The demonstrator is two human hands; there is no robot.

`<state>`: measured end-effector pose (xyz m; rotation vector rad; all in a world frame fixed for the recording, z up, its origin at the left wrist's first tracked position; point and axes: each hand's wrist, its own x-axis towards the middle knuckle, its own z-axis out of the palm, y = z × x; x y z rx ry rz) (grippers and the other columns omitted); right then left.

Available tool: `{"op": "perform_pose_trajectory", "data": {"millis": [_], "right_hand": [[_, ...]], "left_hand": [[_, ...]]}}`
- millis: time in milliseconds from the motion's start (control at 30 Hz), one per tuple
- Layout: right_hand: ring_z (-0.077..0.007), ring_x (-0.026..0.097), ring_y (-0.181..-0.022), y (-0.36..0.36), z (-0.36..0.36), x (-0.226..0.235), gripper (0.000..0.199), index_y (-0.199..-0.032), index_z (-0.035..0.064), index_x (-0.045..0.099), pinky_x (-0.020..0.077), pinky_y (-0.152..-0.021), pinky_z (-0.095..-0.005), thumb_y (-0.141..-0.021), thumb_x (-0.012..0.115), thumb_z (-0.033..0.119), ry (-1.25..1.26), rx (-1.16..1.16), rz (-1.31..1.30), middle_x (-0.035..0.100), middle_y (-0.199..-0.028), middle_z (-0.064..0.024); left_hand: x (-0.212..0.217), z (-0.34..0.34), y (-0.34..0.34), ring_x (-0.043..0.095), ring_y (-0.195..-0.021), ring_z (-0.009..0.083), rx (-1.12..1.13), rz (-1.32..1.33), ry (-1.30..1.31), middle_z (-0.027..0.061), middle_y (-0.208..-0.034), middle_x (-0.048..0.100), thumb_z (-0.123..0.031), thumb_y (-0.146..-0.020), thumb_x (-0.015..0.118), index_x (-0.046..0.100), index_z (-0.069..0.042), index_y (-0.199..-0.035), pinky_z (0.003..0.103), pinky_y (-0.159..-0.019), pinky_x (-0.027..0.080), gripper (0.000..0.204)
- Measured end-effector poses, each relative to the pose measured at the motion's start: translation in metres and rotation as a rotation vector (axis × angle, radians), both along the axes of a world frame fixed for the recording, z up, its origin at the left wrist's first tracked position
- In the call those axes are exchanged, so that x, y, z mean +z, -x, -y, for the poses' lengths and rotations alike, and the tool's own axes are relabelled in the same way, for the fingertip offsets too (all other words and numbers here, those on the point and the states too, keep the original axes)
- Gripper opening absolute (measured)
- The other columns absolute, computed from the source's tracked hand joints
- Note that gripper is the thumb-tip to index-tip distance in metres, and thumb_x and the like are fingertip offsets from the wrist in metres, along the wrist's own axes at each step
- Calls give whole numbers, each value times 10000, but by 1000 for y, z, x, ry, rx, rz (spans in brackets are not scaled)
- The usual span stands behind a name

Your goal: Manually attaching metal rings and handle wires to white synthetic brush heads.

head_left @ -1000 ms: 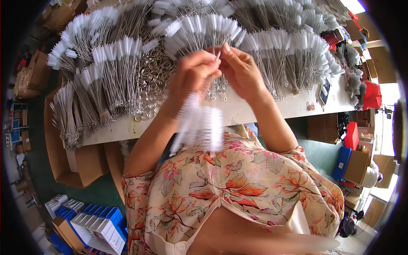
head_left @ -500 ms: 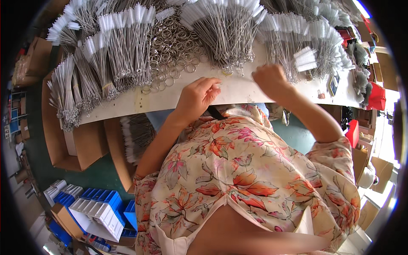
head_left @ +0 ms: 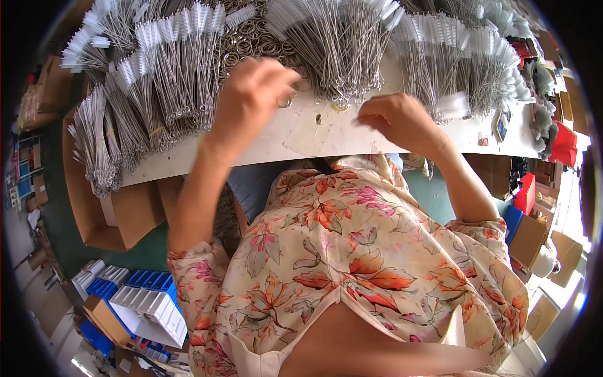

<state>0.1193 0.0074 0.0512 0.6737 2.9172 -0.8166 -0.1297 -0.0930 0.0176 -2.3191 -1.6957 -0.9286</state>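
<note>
My left hand [head_left: 254, 91] is over the front edge of a heap of metal split rings [head_left: 267, 47]. Motion smears its fingers, so what they hold, if anything, does not show. A single ring [head_left: 284, 101] lies just below its fingertips. My right hand [head_left: 402, 119] is closed above the white table, its fingertips pointing left. Blurred white bristle heads of wire brushes [head_left: 452, 105] stick out past its far right side, the stems running behind the hand. A tall bundle of wire brushes [head_left: 339, 56] lies between my hands, loop ends toward me.
More brush bundles lie along the table at left [head_left: 179, 63] and right [head_left: 433, 56]. The white table's [head_left: 301, 138] front edge runs before my body. An open cardboard box [head_left: 125, 213] stands below at left, with blue and white bins [head_left: 147, 308] on the floor.
My left hand has moved up and left from the table's front to the rings. My right hand stays near its place, while the bristle heads beside it have shifted down and blurred.
</note>
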Motion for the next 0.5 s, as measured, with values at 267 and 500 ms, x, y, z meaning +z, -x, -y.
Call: {"op": "perform_pose_trajectory", "data": {"millis": [267, 500], "right_hand": [[-214, 619, -645, 9, 12, -21, 134, -836, 20, 643, 492, -609, -341, -831, 573, 134, 51, -134, -212, 643, -744, -95], [-118, 572, -663, 67, 12, 33, 141, -906, 6, 647, 466, -616, -245, -838, 601, 121, 684, -347, -599, 605, -788, -75]], "left_hand": [[-5, -20, 37, 543, -899, 195, 85, -108, 108, 35, -918, 591, -80, -683, 712, 645, -43, -752, 314, -790, 442, 103], [41, 3, -2, 583, -654, 87, 163, 1190, 262, 59, -792, 626, -150, -879, 574, 588, 18, -890, 209, -616, 477, 169]]}}
